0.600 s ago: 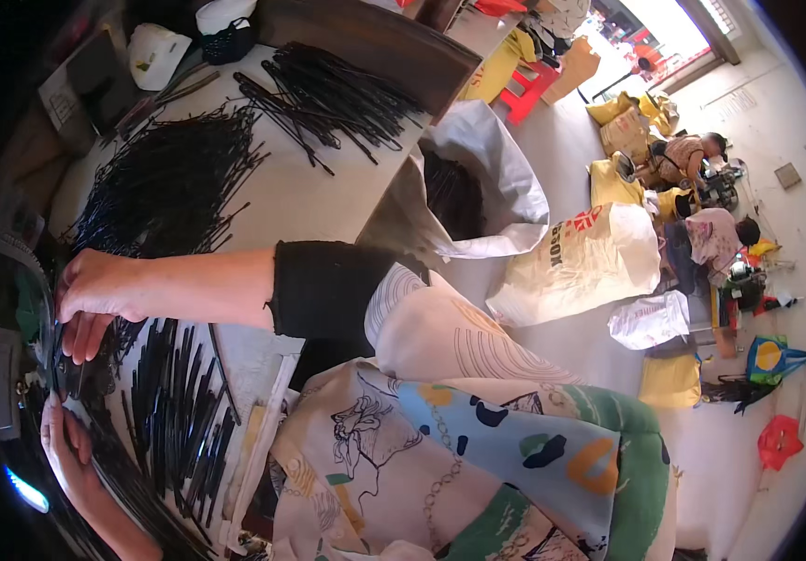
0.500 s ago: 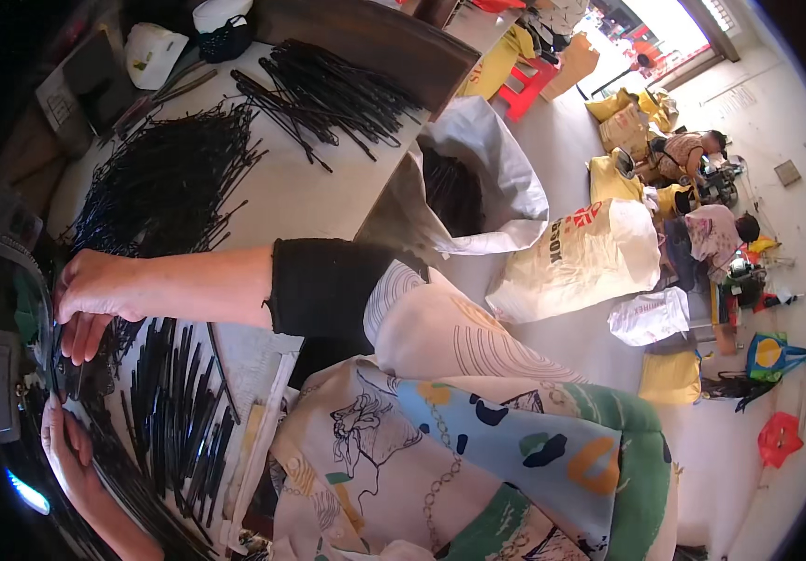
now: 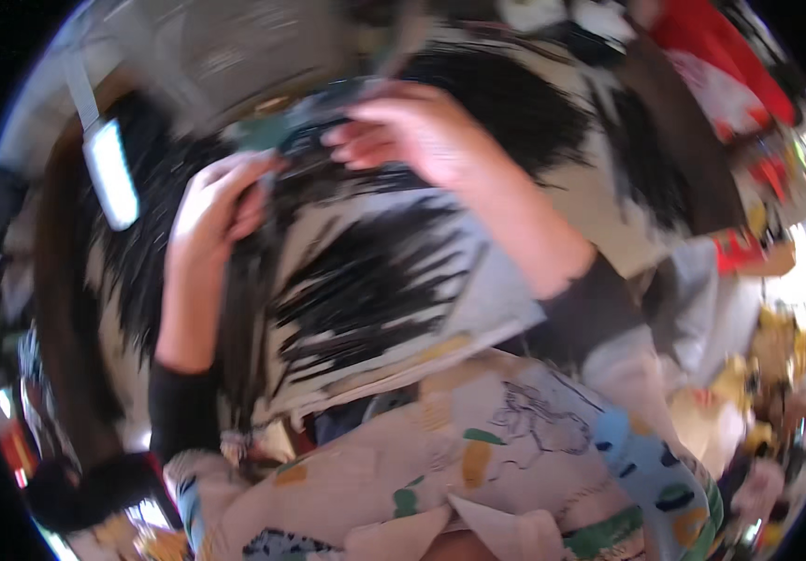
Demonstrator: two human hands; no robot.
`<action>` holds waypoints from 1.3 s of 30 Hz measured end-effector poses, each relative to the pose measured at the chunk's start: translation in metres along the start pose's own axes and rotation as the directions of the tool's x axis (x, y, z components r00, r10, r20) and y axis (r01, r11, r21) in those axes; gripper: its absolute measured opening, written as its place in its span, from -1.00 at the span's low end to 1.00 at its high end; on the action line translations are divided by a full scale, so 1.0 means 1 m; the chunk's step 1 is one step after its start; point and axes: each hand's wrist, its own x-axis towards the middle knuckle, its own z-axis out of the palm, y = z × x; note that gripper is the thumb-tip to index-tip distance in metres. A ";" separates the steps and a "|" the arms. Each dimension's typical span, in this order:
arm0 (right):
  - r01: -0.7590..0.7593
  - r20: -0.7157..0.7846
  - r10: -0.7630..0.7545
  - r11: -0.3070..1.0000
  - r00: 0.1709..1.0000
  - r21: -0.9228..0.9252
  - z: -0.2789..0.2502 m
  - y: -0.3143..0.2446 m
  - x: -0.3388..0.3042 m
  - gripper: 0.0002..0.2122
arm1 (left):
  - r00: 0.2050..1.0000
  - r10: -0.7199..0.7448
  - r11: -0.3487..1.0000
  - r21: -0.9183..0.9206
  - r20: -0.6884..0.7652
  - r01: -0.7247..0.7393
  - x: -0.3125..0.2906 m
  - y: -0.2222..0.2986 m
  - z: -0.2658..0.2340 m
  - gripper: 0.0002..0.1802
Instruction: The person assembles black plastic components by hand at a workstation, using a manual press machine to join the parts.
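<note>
My left hand [image 3: 221,201] is closed, thumb and forefinger pinched together beside a dark, blurred band at the back of the worktable [image 3: 599,201]. To its right, my right hand [image 3: 412,131] has its fingers curled in at the same dark stretch. Whatever either hand grips is too smeared to name. A spread of black strips [image 3: 375,271] lies on the table below my hands. More long black strips [image 3: 244,318] run down beside my left forearm. A heap of thin black strips [image 3: 506,103] sits beyond my right hand. Behind my fingertips is a greenish thing [image 3: 267,131].
A bright lamp [image 3: 111,178] hangs at the left. Another bundle of black strips [image 3: 651,154] lies at the right, against a brown board [image 3: 688,131]. A pale open sack [image 3: 702,304] stands off the table's right side. The grey machine-like body [image 3: 235,56] is at the back.
The view has swung round to the left and is blurred, bringing both forearms and the table's left side into sight. My hands have moved a little apart.
</note>
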 end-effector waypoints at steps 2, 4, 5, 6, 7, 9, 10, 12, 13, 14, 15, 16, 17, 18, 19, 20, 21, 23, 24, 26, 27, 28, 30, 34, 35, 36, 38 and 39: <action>0.006 -0.020 -0.007 0.998 1.000 -0.067 0.003 -0.002 -0.001 -0.79 | 1.000 -0.015 0.999 -0.042 -0.011 0.014 -0.005 0.008 0.007 -0.72; -0.002 0.004 0.002 0.998 1.000 -0.069 0.008 -0.002 0.001 -0.83 | 1.000 0.003 1.000 -0.028 -0.023 -0.004 -0.010 0.009 0.002 -0.70; -0.011 -0.002 0.011 0.997 1.000 -0.077 0.008 -0.002 0.002 -0.85 | 1.000 0.012 1.000 -0.020 -0.017 -0.013 -0.011 0.009 0.001 -0.69; -0.017 0.013 0.018 0.996 1.000 -0.088 0.008 -0.002 0.003 -0.85 | 0.999 0.020 0.999 -0.030 -0.032 -0.021 -0.009 0.008 0.000 -0.69; -0.018 -0.003 0.018 0.996 1.000 -0.089 0.007 -0.003 0.003 -0.85 | 1.000 0.023 0.999 -0.028 -0.015 -0.024 -0.007 0.006 -0.001 -0.69; -0.025 -0.014 0.023 0.995 1.000 -0.099 0.007 -0.003 0.005 -0.86 | 1.000 0.030 0.999 -0.035 -0.002 -0.030 -0.004 0.003 -0.002 -0.68; -0.026 -0.017 0.024 0.994 1.000 -0.104 0.006 -0.003 0.006 -0.85 | 1.000 0.028 0.999 -0.016 -0.005 -0.028 -0.004 0.002 -0.002 -0.70; -0.022 -0.027 0.019 0.993 0.999 -0.118 0.006 -0.002 0.005 -0.84 | 1.000 0.028 1.000 -0.003 -0.009 -0.028 -0.002 0.001 0.000 -0.72; -0.026 -0.027 0.023 0.992 0.999 -0.123 0.004 -0.002 0.006 -0.84 | 0.999 0.033 0.999 -0.003 -0.010 -0.034 -0.001 0.002 0.001 -0.72; -0.012 -0.018 0.010 0.993 1.000 -0.117 0.001 -0.002 0.007 -0.84 | 0.999 0.039 0.999 -0.002 -0.011 -0.039 -0.001 0.003 0.002 -0.72; 0.003 -0.007 -0.004 0.994 1.000 -0.111 -0.001 -0.002 0.008 -0.84 | 0.999 0.040 0.999 -0.006 -0.014 -0.040 0.000 0.002 0.002 -0.72; 0.000 -0.004 0.000 0.993 1.000 -0.114 0.000 -0.001 0.008 -0.84 | 0.999 0.041 0.999 -0.017 -0.011 -0.041 0.001 0.002 0.002 -0.71; 0.003 -0.006 -0.003 0.994 1.000 -0.108 0.000 -0.001 0.008 -0.84 | 0.999 0.041 0.999 -0.027 -0.008 -0.041 0.000 0.001 0.001 -0.71; 0.008 -0.011 -0.009 0.995 1.000 -0.102 0.000 -0.001 0.009 -0.84 | 0.999 0.044 0.999 -0.030 -0.008 -0.044 0.001 0.001 0.001 -0.71; 0.008 -0.011 -0.009 0.994 1.000 -0.105 0.000 -0.001 0.008 -0.84 | 0.999 0.052 0.998 -0.024 -0.005 -0.052 0.000 0.001 0.001 -0.71; 0.010 -0.014 -0.011 0.994 1.000 -0.106 0.001 -0.002 0.008 -0.84 | 0.998 0.060 0.998 -0.017 -0.002 -0.060 0.001 0.001 0.000 -0.71; 0.009 -0.015 -0.011 0.994 1.000 -0.106 0.001 -0.001 0.007 -0.84 | 0.998 0.060 0.998 -0.018 -0.004 -0.060 0.000 0.000 0.000 -0.71; 0.010 -0.026 -0.014 0.991 1.000 -0.136 0.000 -0.001 0.007 -0.86 | 0.997 0.072 0.997 0.012 0.029 -0.072 0.002 -0.001 -0.001 -0.65; 0.013 -0.038 -0.020 0.986 0.999 -0.164 0.000 -0.001 0.007 -0.87 | 0.997 0.072 0.997 0.011 0.029 -0.072 0.001 0.000 -0.001 -0.65; 0.011 -0.045 -0.019 0.986 0.999 -0.166 0.001 -0.002 0.007 -0.87 | 0.999 0.028 0.999 0.023 0.028 -0.029 0.001 0.003 0.000 -0.70; 0.010 -0.051 -0.019 0.986 0.999 -0.167 0.002 -0.002 0.007 -0.87 | 0.999 0.028 0.999 0.022 0.029 -0.029 0.000 0.003 0.000 -0.70; 0.009 -0.052 -0.018 0.986 0.998 -0.168 0.002 -0.002 0.006 -0.87 | 0.999 0.023 1.000 0.016 0.029 -0.024 0.000 0.002 0.000 -0.70; -0.013 -0.064 0.005 0.991 0.998 -0.134 0.003 -0.001 0.006 -0.88 | 0.999 0.019 1.000 0.009 0.027 -0.019 -0.001 0.002 0.000 -0.70; -0.021 -0.021 0.019 0.997 1.000 -0.070 -0.005 0.001 0.009 -0.87 | 0.999 0.020 1.000 0.020 0.026 -0.020 0.001 0.002 0.000 -0.69; -0.033 -0.016 0.032 0.998 0.999 -0.059 -0.007 0.001 0.010 -0.86 | 0.999 0.028 0.999 0.018 0.037 -0.028 0.001 0.002 0.000 -0.69; -0.049 -0.014 0.048 0.998 0.999 -0.045 -0.008 0.002 0.010 -0.85 | 0.999 0.024 1.000 0.016 0.036 -0.024 0.001 0.001 -0.001 -0.69; -0.034 0.009 0.035 0.999 0.999 -0.026 -0.007 0.002 0.012 -0.85 | 0.997 0.072 0.997 0.029 0.041 -0.073 0.000 0.002 -0.003 -0.65; -0.026 0.034 0.026 1.000 0.999 -0.005 -0.007 0.004 0.012 -0.84 | 0.998 0.058 0.998 0.023 0.034 -0.059 -0.002 0.002 -0.003 -0.65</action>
